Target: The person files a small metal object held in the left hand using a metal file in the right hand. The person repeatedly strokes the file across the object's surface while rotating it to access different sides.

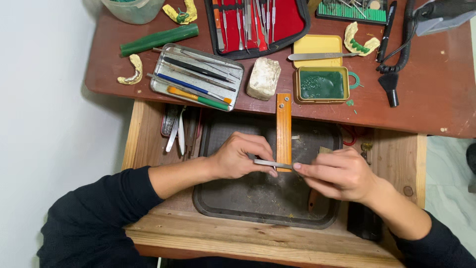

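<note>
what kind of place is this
Probably a dental technician's workbench: yellow plaster tooth casts, a red roll-up case of metal hand instruments and a tin of green wax lie on the desk above the hands.

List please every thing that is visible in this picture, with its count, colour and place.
metal strip: 1, silver, between both hands over the peg end
wooden peg: 1, orange-brown, juts from the desk edge over the tray
dark tray: 1, black, in the open drawer
metal tin: 1, silver, on the desk, holds tools
tool case: 1, red lining, desk top centre
wax tin: 1, yellow with green fill, desk right of centre
stone block: 1, off-white, beside the metal tin
green stick: 1, green, desk upper left
dental casts: 3 seen, yellowish, spread over the desk
left hand: 1, grip on the strip
right hand: 1, grip on the strip
</note>
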